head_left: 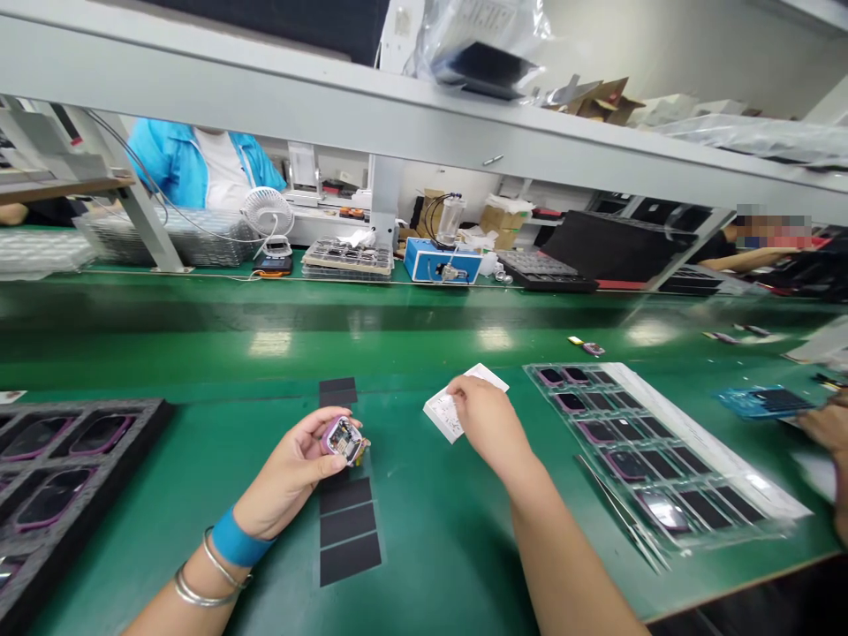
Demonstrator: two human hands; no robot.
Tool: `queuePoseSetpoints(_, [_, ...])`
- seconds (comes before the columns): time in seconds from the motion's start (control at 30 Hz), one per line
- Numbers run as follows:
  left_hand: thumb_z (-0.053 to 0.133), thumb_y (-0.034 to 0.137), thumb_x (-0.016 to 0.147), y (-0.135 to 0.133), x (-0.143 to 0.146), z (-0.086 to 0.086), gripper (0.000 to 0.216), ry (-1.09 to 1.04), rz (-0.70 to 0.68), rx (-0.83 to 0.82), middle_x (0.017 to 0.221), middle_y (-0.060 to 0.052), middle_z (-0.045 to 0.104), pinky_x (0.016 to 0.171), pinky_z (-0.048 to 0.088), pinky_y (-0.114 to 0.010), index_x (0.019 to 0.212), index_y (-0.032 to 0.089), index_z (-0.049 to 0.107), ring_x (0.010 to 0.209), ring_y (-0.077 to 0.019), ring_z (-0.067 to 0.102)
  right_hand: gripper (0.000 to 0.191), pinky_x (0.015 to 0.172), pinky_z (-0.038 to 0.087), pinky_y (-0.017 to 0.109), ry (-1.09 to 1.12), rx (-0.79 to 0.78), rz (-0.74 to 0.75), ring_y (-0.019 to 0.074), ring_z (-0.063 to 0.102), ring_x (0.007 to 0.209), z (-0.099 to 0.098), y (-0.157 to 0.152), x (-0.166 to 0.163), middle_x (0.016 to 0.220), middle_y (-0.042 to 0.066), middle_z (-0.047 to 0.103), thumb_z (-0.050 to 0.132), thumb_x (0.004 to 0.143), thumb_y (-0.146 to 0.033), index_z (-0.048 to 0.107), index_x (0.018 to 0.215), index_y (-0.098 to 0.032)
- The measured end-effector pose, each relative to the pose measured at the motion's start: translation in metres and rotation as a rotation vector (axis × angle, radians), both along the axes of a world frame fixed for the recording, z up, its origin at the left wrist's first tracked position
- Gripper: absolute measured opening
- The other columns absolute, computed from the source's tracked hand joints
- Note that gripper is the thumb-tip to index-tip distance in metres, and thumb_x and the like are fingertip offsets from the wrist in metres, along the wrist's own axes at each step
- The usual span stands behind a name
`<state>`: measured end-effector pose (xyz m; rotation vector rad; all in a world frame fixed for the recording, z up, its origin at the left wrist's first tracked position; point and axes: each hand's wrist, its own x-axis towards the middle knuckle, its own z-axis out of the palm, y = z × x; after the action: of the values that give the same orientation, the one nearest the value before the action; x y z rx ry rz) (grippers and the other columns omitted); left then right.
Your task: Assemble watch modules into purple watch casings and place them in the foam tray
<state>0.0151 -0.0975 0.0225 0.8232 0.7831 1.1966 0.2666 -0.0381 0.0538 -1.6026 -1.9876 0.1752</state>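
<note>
Between the thumb and fingers of my left hand (298, 459) is a purple-framed smartwatch case (344, 440), its inner electronics facing up. My right hand (487, 420) reaches over a small white box (487, 375), with its fingertips bent down at the box's contents. What those fingers pinch, if anything, is too small to make out. A strip of black rectangular sheets (350, 556) lies on the green table below and behind my left hand.
A foam tray (149, 433) of purple-framed parts sits at left. On the right are a clear blister tray (619, 415), tweezers (626, 517) and another person's hand (831, 433). A white fan (267, 212) and a blue machine (441, 262) stand under the overhead shelf (424, 124).
</note>
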Motion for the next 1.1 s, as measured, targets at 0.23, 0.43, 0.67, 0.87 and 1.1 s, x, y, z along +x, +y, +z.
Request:
queuePoseSetpoints(0.23, [0.083, 0.017, 0.056, -0.001, 0.002, 0.000, 0.046, 0.040, 0.007, 0.009, 0.100, -0.007, 0.069, 0.080, 0.049, -0.029, 0.100, 0.021, 0.067, 0.088, -0.0207, 0.064, 0.009, 0.074, 0.049, 0.028, 0.536, -0.095, 0.296, 0.0165, 0.065, 0.078, -0.010, -0.025, -0.047, 0.081, -0.001, 0.070, 0.057, 0.079, -0.020, 0.066, 0.079, -0.022])
queuePoseSetpoints(0.43, [0.083, 0.015, 0.055, -0.002, 0.004, -0.001, 0.047, 0.095, -0.001, 0.015, 0.096, -0.006, 0.070, 0.079, 0.049, -0.024, 0.099, 0.020, 0.068, 0.085, -0.0173, 0.063, 0.008, 0.072, 0.051, 0.028, 0.691, -0.123, 0.324, 0.0166, 0.066, 0.072, -0.023, -0.046, -0.079, 0.077, 0.000, 0.071, 0.061, 0.075, -0.018, 0.068, 0.074, -0.021])
queuePoseSetpoints(0.67, [0.082, 0.015, 0.055, -0.002, 0.005, -0.003, 0.047, 0.098, -0.002, 0.014, 0.098, -0.005, 0.070, 0.078, 0.050, -0.025, 0.100, 0.021, 0.068, 0.085, -0.0169, 0.064, 0.007, 0.072, 0.051, 0.029, 0.650, -0.055, 0.312, 0.0171, 0.066, 0.074, -0.026, -0.047, -0.078, 0.078, 0.000, 0.072, 0.062, 0.075, -0.020, 0.067, 0.072, -0.022])
queuePoseSetpoints(0.87, [0.081, 0.016, 0.056, -0.002, 0.007, -0.009, 0.050, 0.128, 0.016, 0.027, 0.101, -0.006, 0.069, 0.082, 0.051, -0.029, 0.103, 0.021, 0.066, 0.089, -0.0193, 0.064, 0.018, 0.088, 0.048, 0.035, 0.366, 0.124, 0.443, 0.0166, 0.063, 0.081, -0.035, -0.048, -0.079, 0.081, 0.002, 0.068, 0.049, 0.084, -0.018, 0.065, 0.079, -0.024])
queuePoseSetpoints(1.1, [0.081, 0.015, 0.057, 0.000, 0.005, -0.007, 0.044, 0.114, -0.016, -0.026, 0.095, -0.005, 0.070, 0.078, 0.051, -0.024, 0.100, 0.020, 0.070, 0.083, -0.0161, 0.063, 0.013, 0.088, 0.046, 0.037, 0.325, 0.171, 0.458, 0.0178, 0.059, 0.087, -0.027, -0.047, -0.076, 0.087, 0.004, 0.066, 0.054, 0.086, -0.019, 0.065, 0.081, -0.023])
